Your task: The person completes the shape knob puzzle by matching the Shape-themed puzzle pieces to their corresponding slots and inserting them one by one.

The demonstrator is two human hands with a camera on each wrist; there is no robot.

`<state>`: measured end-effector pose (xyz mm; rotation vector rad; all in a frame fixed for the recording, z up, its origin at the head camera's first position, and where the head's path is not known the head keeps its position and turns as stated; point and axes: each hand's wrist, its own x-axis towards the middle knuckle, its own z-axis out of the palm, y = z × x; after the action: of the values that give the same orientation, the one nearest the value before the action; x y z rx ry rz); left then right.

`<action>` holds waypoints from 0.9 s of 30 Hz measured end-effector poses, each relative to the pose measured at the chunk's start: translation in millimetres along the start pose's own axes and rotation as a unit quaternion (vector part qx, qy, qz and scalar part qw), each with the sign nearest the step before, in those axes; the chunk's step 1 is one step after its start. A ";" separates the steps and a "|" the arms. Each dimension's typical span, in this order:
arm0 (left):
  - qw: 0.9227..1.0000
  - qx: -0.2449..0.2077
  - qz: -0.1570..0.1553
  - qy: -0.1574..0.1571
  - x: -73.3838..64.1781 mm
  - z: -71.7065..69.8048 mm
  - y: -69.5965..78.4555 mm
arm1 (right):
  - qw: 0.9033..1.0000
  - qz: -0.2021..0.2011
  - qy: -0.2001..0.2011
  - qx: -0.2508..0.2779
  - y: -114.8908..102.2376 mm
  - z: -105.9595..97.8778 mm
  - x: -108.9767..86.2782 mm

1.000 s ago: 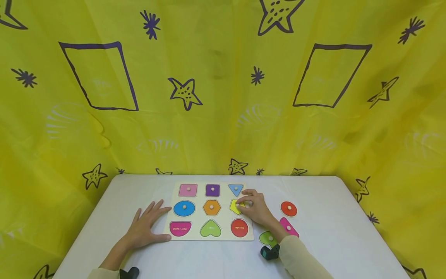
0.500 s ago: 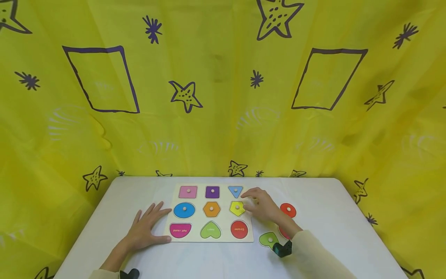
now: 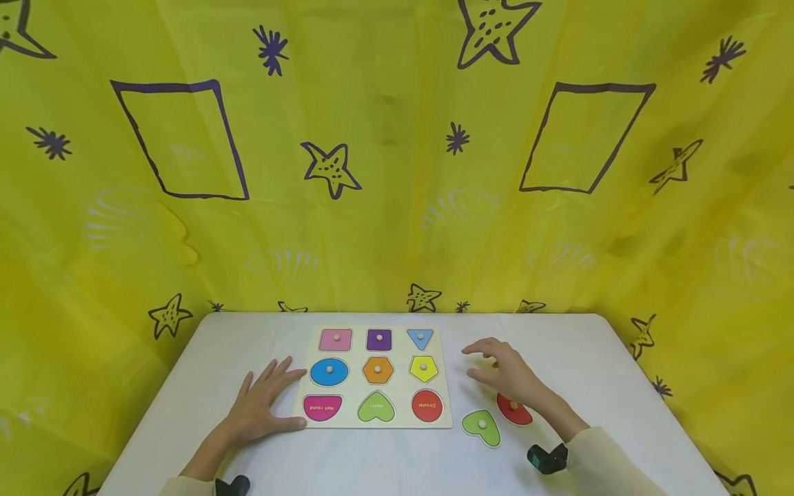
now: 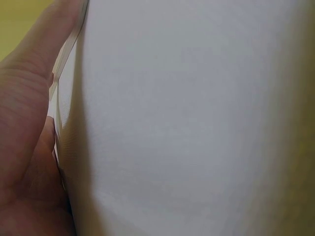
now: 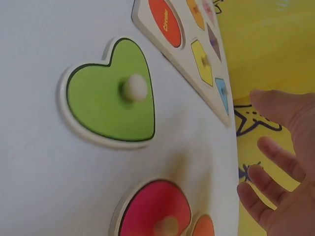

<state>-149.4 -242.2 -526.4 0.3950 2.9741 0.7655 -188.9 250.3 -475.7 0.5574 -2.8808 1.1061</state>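
My right grip (image 3: 510,372) released, fingers lightly bent, to right of puzzle board (image 3: 402,386), apart from it. My left grip (image 3: 257,406) spread, index finger and thumb touching board's left edge. In board's right column, yellow pentagon (image 3: 424,369) lies between blue triangle (image 3: 420,338) and red slot (image 3: 426,406) printed "Circular". Right of board lie green heart (image 3: 482,428) and reddish rounded piece (image 3: 516,411), second one partly hidden behind right grip; in right wrist view, orange-red piece (image 5: 203,226) shows partly, just beside it. Everything on white counter (image 3: 384,461), yellow curtain (image 3: 384,227) behind.
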 end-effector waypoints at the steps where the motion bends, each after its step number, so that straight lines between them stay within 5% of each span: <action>1: 1.000 0.001 0.001 0.000 -0.3 -0.1 0.0 | 1.000 -0.001 0.004 0.001 1.0 -2.3 -3.1; 10: 1.000 0.006 0.000 -0.002 1.3 1.3 -2.2 | 0.998 -0.001 0.051 -0.022 16.2 -16.2 -28.5; 18: 1.000 0.001 -0.004 -0.007 0.5 2.0 -0.2 | 0.994 0.069 0.071 0.036 29.7 -17.4 -52.0; 27: 1.000 -0.003 0.016 0.015 2.4 4.0 -2.7 | 0.989 0.116 0.080 0.036 45.4 -7.7 -78.9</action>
<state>-151.9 -242.0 -531.1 0.4354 3.0006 0.7895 -130.9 312.1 -509.6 0.1265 -2.8269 1.2242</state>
